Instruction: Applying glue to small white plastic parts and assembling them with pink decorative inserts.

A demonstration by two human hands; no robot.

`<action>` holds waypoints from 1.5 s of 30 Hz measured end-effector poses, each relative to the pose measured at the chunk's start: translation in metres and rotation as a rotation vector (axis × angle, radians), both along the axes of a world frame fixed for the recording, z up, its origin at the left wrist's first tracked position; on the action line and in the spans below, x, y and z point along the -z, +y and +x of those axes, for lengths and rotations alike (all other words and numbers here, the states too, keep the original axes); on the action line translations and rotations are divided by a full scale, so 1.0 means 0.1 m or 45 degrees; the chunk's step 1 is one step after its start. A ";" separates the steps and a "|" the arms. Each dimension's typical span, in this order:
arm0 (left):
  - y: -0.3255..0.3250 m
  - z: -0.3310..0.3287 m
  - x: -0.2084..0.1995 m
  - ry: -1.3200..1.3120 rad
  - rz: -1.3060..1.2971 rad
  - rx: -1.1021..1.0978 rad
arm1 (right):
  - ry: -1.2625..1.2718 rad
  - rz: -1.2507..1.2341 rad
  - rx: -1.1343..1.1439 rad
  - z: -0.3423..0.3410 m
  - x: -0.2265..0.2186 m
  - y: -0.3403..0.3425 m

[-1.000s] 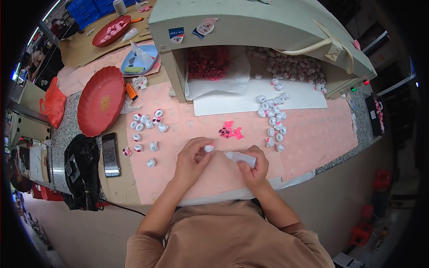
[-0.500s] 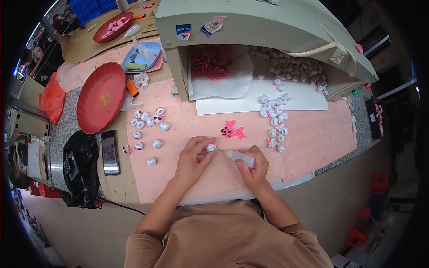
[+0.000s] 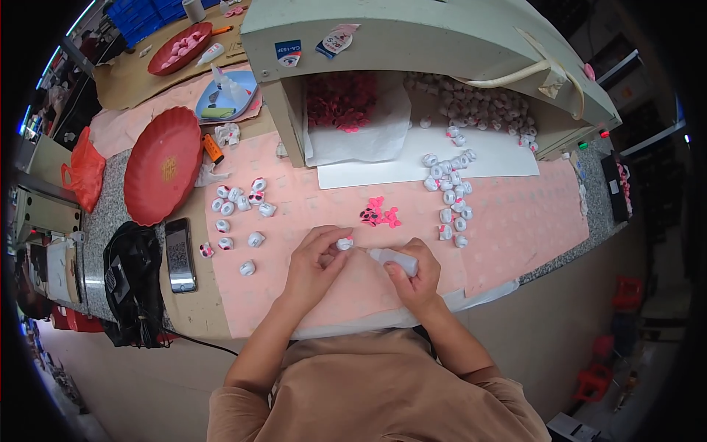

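My left hand (image 3: 315, 259) pinches a small white rounded piece with a pink spot (image 3: 344, 243) between thumb and fingertips. Wrapped around a whitish squeeze bottle (image 3: 398, 261), my right hand (image 3: 420, 279) tilts its thin nozzle toward that piece; whether the tip touches it is too small to tell. Just beyond both hands lies a little heap of pink cut-outs (image 3: 378, 214), some with black marks. Similar white pieces stand in a loose group (image 3: 255, 239) on the left and in a cluster (image 3: 446, 196) on the right of the pink cloth (image 3: 294, 205).
A pale green metal housing (image 3: 442, 48) spans the back, with many white pieces (image 3: 486, 107) and dark pink cut-outs (image 3: 342, 99) beneath it. Leftward are a red scalloped tray (image 3: 163, 166), a phone (image 3: 180, 255), an orange lighter (image 3: 213, 149), a blue dish (image 3: 247, 87) and a black bag (image 3: 132, 287).
The whole scene has shifted slightly left in the picture as the view turned. Both hands keep their grips, and the bottle's nozzle still points toward the white piece.
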State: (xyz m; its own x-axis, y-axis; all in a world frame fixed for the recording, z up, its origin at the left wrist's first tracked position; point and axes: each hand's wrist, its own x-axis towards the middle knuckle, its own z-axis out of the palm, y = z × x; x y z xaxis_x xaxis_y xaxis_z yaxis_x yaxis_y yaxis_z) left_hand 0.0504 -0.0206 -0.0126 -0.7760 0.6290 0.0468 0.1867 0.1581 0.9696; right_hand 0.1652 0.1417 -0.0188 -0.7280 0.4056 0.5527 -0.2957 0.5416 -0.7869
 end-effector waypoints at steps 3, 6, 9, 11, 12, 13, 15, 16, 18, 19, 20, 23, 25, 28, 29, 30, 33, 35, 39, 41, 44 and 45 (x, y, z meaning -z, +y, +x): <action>-0.01 -0.01 0.01 -0.067 0.040 -0.008 | 0.004 -0.019 -0.027 0.00 0.02 0.01; -0.01 -0.01 0.07 -0.132 0.091 -0.014 | 0.036 -0.052 -0.010 0.01 0.02 0.02; -0.01 -0.01 0.06 -0.124 0.073 -0.010 | 0.011 -0.038 -0.007 0.01 0.00 0.02; -0.01 -0.01 0.05 -0.123 0.073 -0.010 | 0.019 -0.039 -0.003 0.00 0.00 0.01; -0.01 -0.01 0.05 -0.123 0.073 -0.012 | 0.028 -0.040 0.000 0.00 0.00 0.01; -0.01 0.00 0.05 -0.123 0.073 -0.009 | 0.028 -0.040 0.004 0.00 0.01 0.01; -0.01 0.00 0.06 -0.110 0.060 -0.008 | 0.006 -0.038 -0.013 0.00 0.03 0.01; -0.02 0.00 0.06 -0.110 0.059 -0.006 | 0.006 -0.039 -0.012 0.00 0.02 0.01; -0.02 0.00 0.07 -0.104 0.052 -0.005 | -0.003 -0.034 -0.001 0.01 0.01 0.01; -0.02 0.00 0.07 -0.104 0.052 -0.004 | -0.004 -0.035 0.000 0.01 0.01 0.01; -0.02 -0.01 0.08 -0.108 0.057 -0.007 | -0.005 -0.038 0.016 0.00 0.01 0.00; -0.02 -0.01 0.08 -0.122 0.080 -0.012 | -0.027 -0.052 0.051 0.01 0.01 0.00; -0.01 -0.01 0.09 -0.134 0.100 -0.011 | -0.048 -0.062 0.073 0.03 0.00 0.01; 0.00 -0.01 0.07 -0.132 0.102 -0.013 | -0.068 -0.069 0.021 0.04 0.00 0.02; 0.00 -0.01 0.07 -0.116 0.090 -0.012 | -0.075 -0.074 0.006 0.03 0.01 0.01; 0.00 -0.01 0.06 -0.101 0.080 -0.010 | -0.081 -0.078 -0.010 0.02 0.01 0.00; -0.01 -0.03 0.06 -0.145 0.139 -0.018 | -0.221 -0.344 0.050 0.04 -0.02 0.06; -0.02 -0.03 0.12 -0.264 0.162 -0.038 | -0.189 -0.652 0.005 0.00 0.03 0.16; -0.03 -0.04 0.10 -0.387 0.222 -0.021 | -0.495 -0.363 0.012 -0.08 -0.13 0.50; -0.03 -0.05 0.08 -0.359 0.248 -0.023 | -0.626 -0.093 -0.033 -0.15 -0.23 0.56; -0.02 -0.06 0.06 -0.338 0.282 -0.010 | -0.658 0.278 -0.106 -0.24 -0.23 0.63; -0.03 -0.06 0.05 -0.344 0.289 -0.001 | -0.619 0.380 -0.142 -0.26 -0.20 0.67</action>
State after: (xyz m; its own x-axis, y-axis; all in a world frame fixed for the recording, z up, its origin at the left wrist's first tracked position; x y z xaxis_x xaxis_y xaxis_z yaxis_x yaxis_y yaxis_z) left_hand 0.0445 -0.0233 -0.0176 -0.7798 0.6257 -0.0216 -0.0816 -0.0673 0.9944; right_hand 0.1393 0.2087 0.0015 -0.9562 0.1897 0.2230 -0.0068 0.7472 -0.6646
